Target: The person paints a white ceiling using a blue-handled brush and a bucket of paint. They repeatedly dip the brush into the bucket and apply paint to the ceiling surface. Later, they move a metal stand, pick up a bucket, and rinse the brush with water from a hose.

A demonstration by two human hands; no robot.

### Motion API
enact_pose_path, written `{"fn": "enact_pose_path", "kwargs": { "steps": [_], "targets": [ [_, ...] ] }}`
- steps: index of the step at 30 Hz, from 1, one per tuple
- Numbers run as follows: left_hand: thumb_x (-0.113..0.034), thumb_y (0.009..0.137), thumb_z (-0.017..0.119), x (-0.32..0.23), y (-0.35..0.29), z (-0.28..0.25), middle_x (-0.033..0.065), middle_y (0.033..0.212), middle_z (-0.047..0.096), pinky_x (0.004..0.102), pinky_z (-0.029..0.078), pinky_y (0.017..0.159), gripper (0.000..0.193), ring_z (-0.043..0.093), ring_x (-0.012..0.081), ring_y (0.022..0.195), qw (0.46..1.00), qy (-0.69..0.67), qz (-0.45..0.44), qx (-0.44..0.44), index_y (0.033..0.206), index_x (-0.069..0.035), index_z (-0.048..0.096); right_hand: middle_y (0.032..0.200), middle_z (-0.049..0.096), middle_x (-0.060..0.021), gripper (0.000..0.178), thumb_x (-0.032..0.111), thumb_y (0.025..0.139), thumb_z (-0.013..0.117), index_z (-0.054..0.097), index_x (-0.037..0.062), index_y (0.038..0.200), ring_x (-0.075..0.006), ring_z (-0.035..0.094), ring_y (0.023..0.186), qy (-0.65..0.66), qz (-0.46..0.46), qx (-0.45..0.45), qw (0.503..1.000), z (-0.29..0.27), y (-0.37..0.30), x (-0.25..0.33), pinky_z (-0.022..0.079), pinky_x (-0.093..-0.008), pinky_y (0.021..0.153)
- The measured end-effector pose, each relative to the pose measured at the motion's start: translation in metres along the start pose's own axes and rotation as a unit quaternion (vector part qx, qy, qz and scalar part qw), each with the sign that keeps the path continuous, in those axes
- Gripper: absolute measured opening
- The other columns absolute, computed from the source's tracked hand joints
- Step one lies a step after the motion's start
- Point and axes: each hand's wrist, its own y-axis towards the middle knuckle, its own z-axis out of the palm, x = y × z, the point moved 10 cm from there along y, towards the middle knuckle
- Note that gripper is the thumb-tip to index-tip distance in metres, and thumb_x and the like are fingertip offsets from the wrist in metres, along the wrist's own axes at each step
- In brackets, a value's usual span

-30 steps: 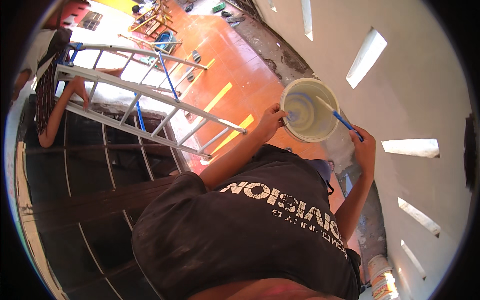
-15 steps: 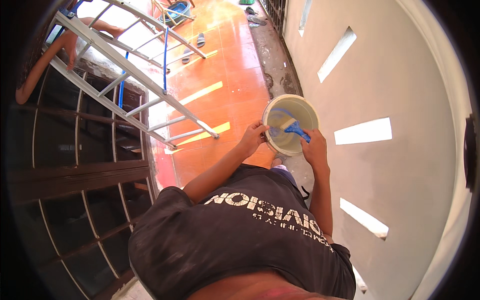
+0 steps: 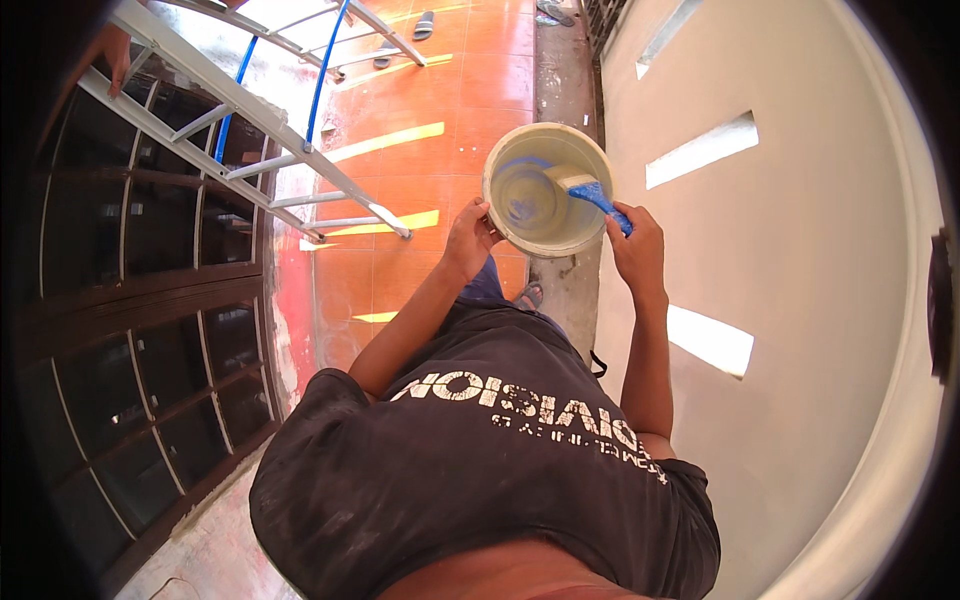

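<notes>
In front of me a pale round bucket [image 3: 500, 218] is tilted so that I look into it, with blue smears on its inner wall and bottom. My left hand [image 3: 470, 240] grips the near left of its rim. A paintbrush [image 3: 592, 197] with a blue handle and light bristles is in my right hand [image 3: 638, 250], beside the bucket's right edge. The bristles rest inside the bucket, near or against its wall; exactly which I cannot tell. My right fingers are wrapped round the handle's end.
An aluminium ladder [image 3: 250, 115] with blue straps stands at the upper left, another person's hand [image 3: 115, 55] on it. Dark window panes [image 3: 130, 400] line the left. A pale wall [image 3: 800, 200] with slots runs along my right. Sandals [image 3: 424, 25] lie on the orange tiles [image 3: 420, 260].
My hands, the bucket and the brush have moved farther up the view and slightly left. The bristles point more to the left. The ladder and the wall have shifted in view.
</notes>
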Motion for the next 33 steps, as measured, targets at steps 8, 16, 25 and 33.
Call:
{"fn": "enact_pose_path", "kwargs": {
  "steps": [8, 16, 25, 33],
  "targets": [
    [-0.027, 0.096, 0.052, -0.069, 0.090, -0.021, 0.0058, 0.105, 0.063, 0.0387, 0.049, 0.091, 0.020, 0.059, 0.0180, 0.098, 0.999, -0.042, 0.033, -0.007, 0.107, -0.011, 0.055, 0.094, 0.067, -0.0147, 0.029, 0.027, 0.088, 0.067, 0.072, 0.0043, 0.105, -0.0321, 0.065, 0.089, -0.103, -0.129, 0.105, 0.981, 0.099, 0.135, 0.067, 0.044, -0.0428, 0.084],
    [-0.024, 0.096, 0.051, -0.166, 0.186, -0.057, 0.0040, 0.104, 0.062, 0.0412, 0.047, 0.093, 0.018, 0.058, 0.0181, 0.101, 0.994, -0.098, 0.046, 0.002, 0.107, -0.011, 0.055, 0.097, 0.069, -0.0118, 0.028, 0.028, 0.088, 0.066, 0.072, 0.0062, 0.104, -0.0288, 0.064, 0.093, -0.191, -0.179, 0.145, 0.954, 0.189, 0.247, 0.136, 0.039, -0.0423, 0.089],
    [-0.023, 0.097, 0.048, -0.241, 0.245, -0.079, 0.0076, 0.115, 0.062, 0.0427, 0.047, 0.098, 0.028, 0.058, 0.0200, 0.108, 0.988, -0.122, 0.092, -0.016, 0.119, -0.008, 0.053, 0.092, 0.067, -0.0084, 0.028, 0.030, 0.086, 0.070, 0.073, 0.0083, 0.103, -0.0261, 0.058, 0.101, -0.202, -0.230, 0.137, 0.942, 0.206, 0.322, 0.203, 0.035, -0.0424, 0.096],
    [-0.024, 0.096, 0.048, -0.290, 0.293, -0.103, 0.0071, 0.115, 0.063, 0.0417, 0.048, 0.097, 0.027, 0.059, 0.0191, 0.109, 0.978, -0.145, 0.132, -0.072, 0.116, -0.008, 0.056, 0.127, 0.052, -0.0136, 0.049, 0.020, 0.091, 0.067, 0.051, 0.0040, 0.134, -0.0254, 0.057, 0.110, 0.136, -0.111, 0.003, 0.985, 0.186, 0.460, 0.169, 0.046, -0.0382, 0.093]
  ]
}}
